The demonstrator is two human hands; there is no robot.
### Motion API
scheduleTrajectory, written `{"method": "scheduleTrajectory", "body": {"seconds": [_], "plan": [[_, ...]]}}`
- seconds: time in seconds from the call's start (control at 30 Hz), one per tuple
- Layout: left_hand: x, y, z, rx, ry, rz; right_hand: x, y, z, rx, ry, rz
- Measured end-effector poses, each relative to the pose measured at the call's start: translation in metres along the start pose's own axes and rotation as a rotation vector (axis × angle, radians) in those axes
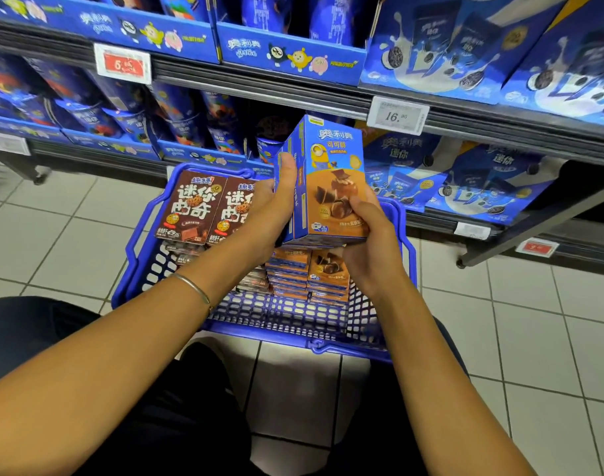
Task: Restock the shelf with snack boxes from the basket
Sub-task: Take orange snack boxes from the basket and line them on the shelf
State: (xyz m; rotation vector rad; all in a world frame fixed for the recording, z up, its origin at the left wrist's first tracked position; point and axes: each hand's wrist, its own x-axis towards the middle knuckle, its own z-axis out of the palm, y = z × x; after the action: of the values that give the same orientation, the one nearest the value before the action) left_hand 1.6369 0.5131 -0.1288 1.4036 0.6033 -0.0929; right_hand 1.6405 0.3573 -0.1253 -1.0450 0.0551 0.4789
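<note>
— Pale glossy floor tiles (pixel 534 338) with dark grout run under everything. Beyond them stands a metal shelf (pixel 259 82) packed with blue cardboard packs (pixel 431 49), the far ones blurred. What sits in front?

— On the floor is a blue plastic basket (pixel 283 314). Its walls are a lattice of small slots and its rim is smooth and rounded. The right forearm hides the near right corner.

— And inside it?

— At the far left, two brown boxes (pixel 190 207) of printed card face up toward the camera. They rest on more packs that I cannot make out. To the right lie flat piles of orange-and-blue boxes (pixel 307 273), partly covered by the hands.

— Where are the ones being stocked?

— The snack boxes (pixel 331 187) are upright above the far side of the basket, in front of the lower shelf level. They are rectangular, glossy and sharp-edged, blue on top and orange below. Several are pressed side by side, but only thin edges show on the left, so I cannot count them.

— The hands?

— The left hand (pixel 269 214) clasps the left side, with its thumb laid up the narrow face. The right hand (pixel 369 242) is curled round the lower right corner with its thumb on the front, and its fingers are hidden underneath.

— Anything smaller?

— A white price tag (pixel 397 115) reading 16.90 is on the rail just above the boxes. There is a blurred red tag (pixel 123 63) at the far left and a thin metal bracelet (pixel 194 288) on the left wrist.
</note>
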Motion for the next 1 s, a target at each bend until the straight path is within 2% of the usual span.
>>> {"method": "scheduleTrajectory", "body": {"seconds": [0.13,0.3,0.43,0.5,0.57,0.63,0.67,0.73,0.8,0.83,1.0], "plan": [[-0.004,0.005,0.005,0.034,0.022,0.069,0.001,-0.002,0.002,-0.039,-0.016,-0.009],[-0.007,0.013,0.002,0.052,0.061,0.041,0.004,-0.001,0.005,-0.046,0.014,-0.041],[-0.013,0.028,-0.002,0.025,-0.082,-0.037,0.006,-0.002,0.011,-0.121,0.038,-0.072],[-0.015,0.031,-0.005,-0.071,-0.165,-0.058,0.008,-0.004,0.015,-0.200,0.037,-0.094],[-0.015,0.030,-0.009,-0.159,-0.195,-0.028,0.011,-0.007,0.018,-0.240,-0.006,-0.100],[-0.013,0.032,-0.015,-0.196,-0.209,0.024,0.013,-0.008,0.019,-0.166,-0.043,-0.056],[-0.013,0.034,-0.019,-0.209,-0.202,0.040,0.015,-0.006,0.017,-0.112,-0.028,-0.014],[-0.010,0.035,-0.027,-0.227,-0.181,0.053,0.021,0.005,0.008,-0.067,0.143,0.064],[-0.008,0.034,-0.033,-0.254,-0.150,0.057,0.030,0.024,-0.002,-0.244,0.335,0.145],[-0.008,0.033,-0.036,-0.276,-0.138,0.054,0.033,0.035,-0.005,-0.385,0.363,0.194],[-0.013,0.037,-0.048,-0.341,-0.093,0.093,0.038,0.087,-0.005,-0.757,0.254,0.330]]}}
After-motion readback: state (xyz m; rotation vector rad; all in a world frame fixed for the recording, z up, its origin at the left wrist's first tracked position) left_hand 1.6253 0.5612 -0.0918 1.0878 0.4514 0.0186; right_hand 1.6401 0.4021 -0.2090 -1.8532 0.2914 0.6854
